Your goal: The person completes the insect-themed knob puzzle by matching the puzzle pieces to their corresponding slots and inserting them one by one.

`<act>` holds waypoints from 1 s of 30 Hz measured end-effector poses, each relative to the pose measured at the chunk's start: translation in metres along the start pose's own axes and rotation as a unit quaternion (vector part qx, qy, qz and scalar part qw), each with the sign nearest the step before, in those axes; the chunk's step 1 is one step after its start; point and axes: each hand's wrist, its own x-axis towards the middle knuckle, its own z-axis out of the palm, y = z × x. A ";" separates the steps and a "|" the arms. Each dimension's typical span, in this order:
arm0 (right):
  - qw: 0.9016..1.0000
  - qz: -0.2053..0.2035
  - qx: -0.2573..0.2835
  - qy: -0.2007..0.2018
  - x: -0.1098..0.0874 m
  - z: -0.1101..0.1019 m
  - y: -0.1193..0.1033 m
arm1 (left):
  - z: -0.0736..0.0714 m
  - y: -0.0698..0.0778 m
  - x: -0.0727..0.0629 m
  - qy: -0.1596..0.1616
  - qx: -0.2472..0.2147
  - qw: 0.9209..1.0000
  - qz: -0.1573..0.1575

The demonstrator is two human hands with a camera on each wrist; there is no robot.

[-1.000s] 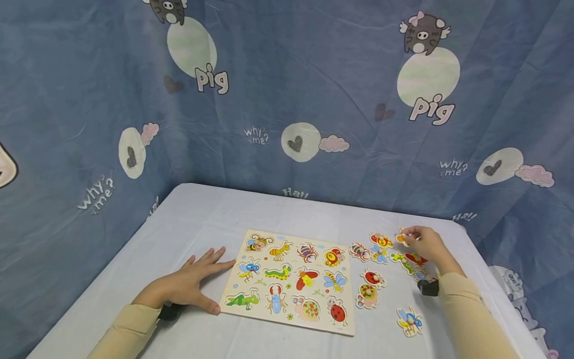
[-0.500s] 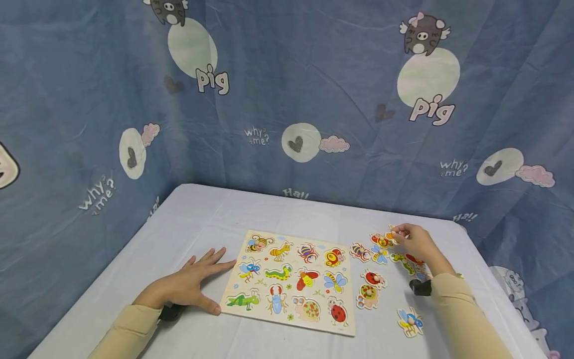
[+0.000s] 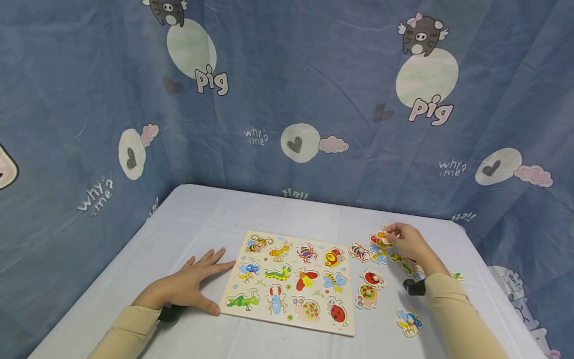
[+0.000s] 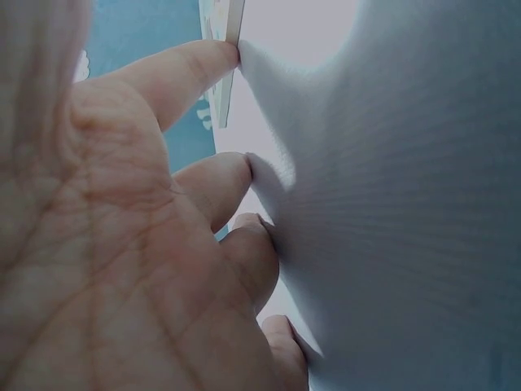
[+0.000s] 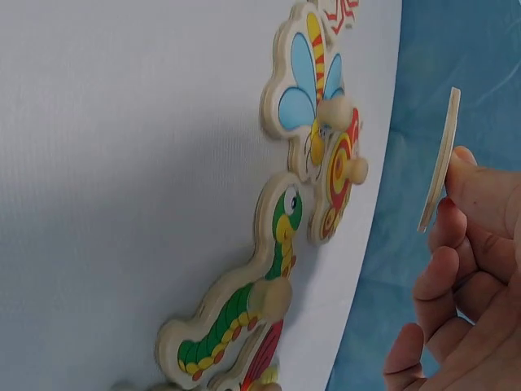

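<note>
My right hand [image 3: 407, 241] pinches an orange-striped insect puzzle piece [image 5: 440, 163] between thumb and fingers, raised over the table; the piece appears edge-on in the right wrist view. Below it in the head view lie a red-and-yellow bug piece [image 5: 339, 175] and a blue-winged dragonfly piece [image 5: 301, 77], both with wooden knobs. A green caterpillar piece [image 5: 224, 326] lies nearer the wrist. My left hand [image 3: 190, 281] rests on the table with fingers spread, thumb and index fingertip at the left edge of the wooden insect puzzle board [image 3: 264, 317].
A beetle piece [image 3: 358, 252], a ladybug piece [image 3: 373, 278] and a snail piece [image 3: 367, 296] lie right of the board. Closer to me is a blue-and-yellow mosquito piece [image 3: 409, 322]. Behind the white-covered table [image 3: 211, 209] hangs a blue printed curtain [image 3: 251, 169].
My right hand has moved left with the orange-striped piece, from beyond the caterpillar piece to over the red-and-yellow bug piece. The left hand and the board have stayed put.
</note>
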 end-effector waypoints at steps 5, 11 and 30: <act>1.000 -0.010 -0.002 0.000 0.000 0.004 -0.005 | 0.000 0.001 0.000 0.002 0.001 1.000 0.001; 1.000 -0.010 -0.004 -0.004 0.003 0.010 -0.011 | 0.000 0.001 0.000 0.003 -0.001 1.000 0.002; 0.999 -0.029 0.015 -0.020 0.008 0.026 -0.041 | 0.000 -0.001 0.000 0.002 0.001 1.000 0.005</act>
